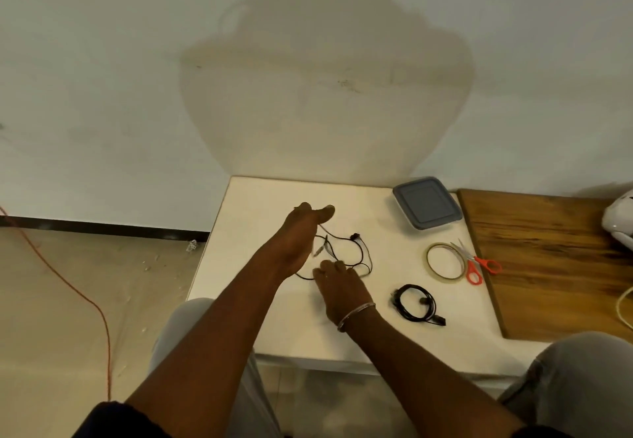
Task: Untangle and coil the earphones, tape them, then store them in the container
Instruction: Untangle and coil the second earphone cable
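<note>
Black earphones [355, 236] sprawled loose; second pair [424, 300] coiled; tape roll [429, 263] flat; container [426, 203] lidded.

Silver bangle [356, 316] on one wrist, dark sleeves [102, 420], grey trousers [582, 386].

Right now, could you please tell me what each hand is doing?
Left hand: pinches the cable of the loose earphones.
Right hand: fingertips on that cable; grip cannot be told.

Loose earphones [354, 236]: one. Coiled earphones [423, 300]: one. Container [426, 203]: one. Tape roll [428, 259]: one. Scissors [470, 258]: one pair.
</note>
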